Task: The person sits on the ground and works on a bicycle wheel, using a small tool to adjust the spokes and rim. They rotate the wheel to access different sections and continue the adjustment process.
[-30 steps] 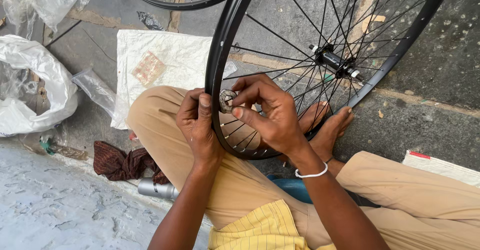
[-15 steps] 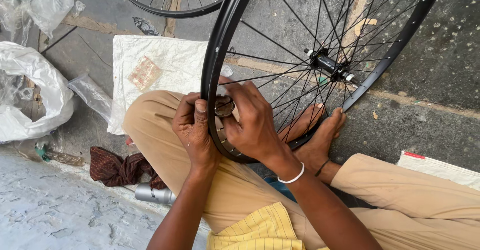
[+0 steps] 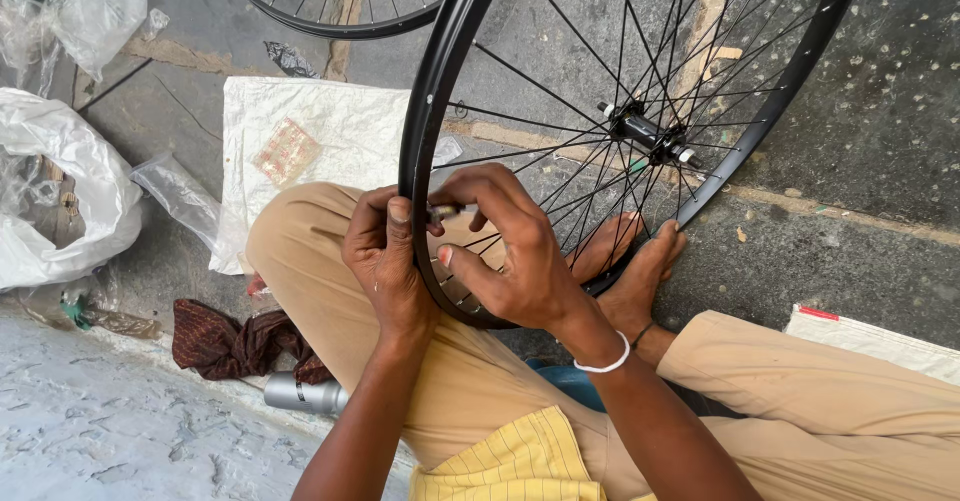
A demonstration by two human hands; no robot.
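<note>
A black bicycle wheel rim [image 3: 425, 111] with thin spokes and a metal hub [image 3: 645, 133] stands upright across my lap, its lower edge against my bare foot [image 3: 640, 271]. My left hand [image 3: 385, 261] grips the rim from outside, thumb pressed on its edge. My right hand [image 3: 510, 251], a white band on its wrist, reaches inside the rim and pinches a small metal tool [image 3: 445, 211] at a spoke end, right beside the left thumb.
A white sack [image 3: 310, 141] with a small packet lies on the concrete behind my knee. A white plastic bag [image 3: 60, 201] sits at left. A dark red rag [image 3: 235, 341] and a silver can [image 3: 300, 393] lie by my thigh. A second wheel [image 3: 330, 1] is behind.
My hands have stayed at the same spot on the rim. The right hand's fingers shifted, turning the small tool at the spoke end. The view moved slightly.
</note>
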